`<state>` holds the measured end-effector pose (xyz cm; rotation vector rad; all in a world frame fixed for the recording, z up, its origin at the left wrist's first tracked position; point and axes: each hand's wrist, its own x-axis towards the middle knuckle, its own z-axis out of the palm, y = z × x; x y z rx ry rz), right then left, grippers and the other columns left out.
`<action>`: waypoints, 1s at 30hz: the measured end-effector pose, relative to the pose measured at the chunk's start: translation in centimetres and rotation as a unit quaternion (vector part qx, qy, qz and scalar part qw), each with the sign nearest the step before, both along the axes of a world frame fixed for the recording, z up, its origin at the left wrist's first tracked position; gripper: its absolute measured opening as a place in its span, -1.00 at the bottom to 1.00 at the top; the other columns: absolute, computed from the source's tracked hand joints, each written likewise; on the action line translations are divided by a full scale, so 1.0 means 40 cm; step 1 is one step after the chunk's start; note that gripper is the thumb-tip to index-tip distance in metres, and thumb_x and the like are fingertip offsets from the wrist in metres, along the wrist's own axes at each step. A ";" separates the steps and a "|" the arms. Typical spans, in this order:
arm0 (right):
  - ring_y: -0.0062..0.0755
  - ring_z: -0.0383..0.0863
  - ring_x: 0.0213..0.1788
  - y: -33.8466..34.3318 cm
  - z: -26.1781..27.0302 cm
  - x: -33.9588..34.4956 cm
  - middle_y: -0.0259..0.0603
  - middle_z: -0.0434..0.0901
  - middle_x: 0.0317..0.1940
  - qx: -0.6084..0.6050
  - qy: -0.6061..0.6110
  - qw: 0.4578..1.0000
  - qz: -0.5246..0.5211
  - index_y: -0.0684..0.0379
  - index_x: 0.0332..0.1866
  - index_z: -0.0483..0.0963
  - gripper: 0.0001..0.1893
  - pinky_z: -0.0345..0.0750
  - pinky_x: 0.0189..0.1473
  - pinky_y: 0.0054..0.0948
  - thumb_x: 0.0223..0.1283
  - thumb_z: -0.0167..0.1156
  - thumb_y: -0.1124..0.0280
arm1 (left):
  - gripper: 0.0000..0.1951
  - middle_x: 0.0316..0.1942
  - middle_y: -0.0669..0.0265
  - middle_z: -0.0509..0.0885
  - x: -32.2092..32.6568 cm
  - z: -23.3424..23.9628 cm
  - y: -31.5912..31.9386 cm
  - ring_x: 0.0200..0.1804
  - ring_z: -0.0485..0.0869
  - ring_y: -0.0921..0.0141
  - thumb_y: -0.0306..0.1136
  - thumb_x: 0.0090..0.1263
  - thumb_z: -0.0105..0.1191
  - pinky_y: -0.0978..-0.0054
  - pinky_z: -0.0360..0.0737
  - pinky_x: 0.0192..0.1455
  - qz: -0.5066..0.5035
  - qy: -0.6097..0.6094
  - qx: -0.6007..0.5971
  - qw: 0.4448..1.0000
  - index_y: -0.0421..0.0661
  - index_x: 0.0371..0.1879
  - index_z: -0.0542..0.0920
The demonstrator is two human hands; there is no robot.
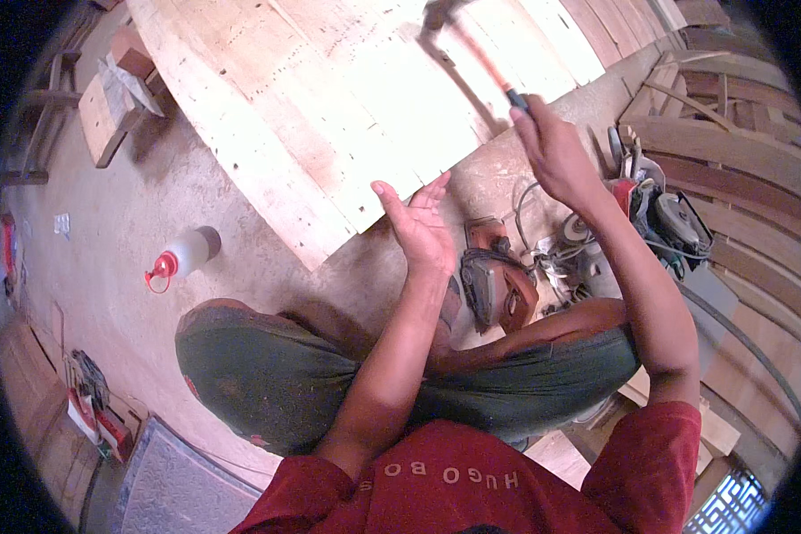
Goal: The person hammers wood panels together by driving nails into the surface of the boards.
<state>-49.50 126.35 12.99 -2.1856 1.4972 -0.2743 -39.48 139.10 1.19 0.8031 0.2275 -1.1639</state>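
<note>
My right hand (558, 150) is closed round the dark grip of a hammer (484, 57). Its reddish shaft slants up over a panel of pale wooden boards (274, 120), and the head, blurred, is near the top of the view. A dark shadow lies on the boards beside the shaft. My left hand (422, 223) is at the panel's near edge, palm up, with the thumb by the top face and the fingers apart, partly at or under the edge. Small dark marks dot the boards. Part of the panel is washed out by glare.
On the floor are a white squeeze bottle with a red cap (190, 253), an orange power tool (500, 290) with a cord, and more tools and cables (667, 217) to the right. Stacked planks (741, 157) line the right side. A wooden block (110, 113) stands left of the panel.
</note>
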 end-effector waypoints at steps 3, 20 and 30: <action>0.33 0.63 -0.31 -0.012 -0.003 -0.016 0.27 0.59 -0.41 0.007 0.037 0.999 0.037 0.31 0.01 0.45 -0.65 0.47 -0.28 0.07 0.49 0.05 0.17 | -0.05 0.11 -0.14 0.57 -0.003 -0.008 0.004 0.16 0.60 0.10 0.47 0.45 -0.32 0.24 0.33 0.34 0.002 0.008 -0.001 1.000 -0.19 0.49 0.08; 0.33 0.61 -0.34 -0.006 0.044 0.024 0.27 0.57 -0.46 0.003 0.017 1.000 0.015 0.29 -0.07 0.44 -0.66 0.49 -0.25 0.08 0.51 0.00 0.15 | -0.06 0.09 -0.16 0.58 0.009 -0.013 0.011 0.16 0.61 0.08 0.44 0.47 -0.33 0.22 0.33 0.36 -0.018 -0.002 -0.011 1.000 -0.19 0.50 0.00; 0.39 0.58 -0.37 -0.006 0.000 0.022 0.32 0.55 -0.51 0.010 0.069 0.996 0.057 0.29 -0.07 0.35 -0.71 0.46 -0.29 0.17 0.50 -0.01 0.21 | -0.05 0.05 -0.14 0.62 0.007 -0.029 0.014 0.15 0.62 0.10 0.46 0.45 -0.28 0.25 0.35 0.33 -0.020 0.002 -0.031 0.999 -0.26 0.45 0.10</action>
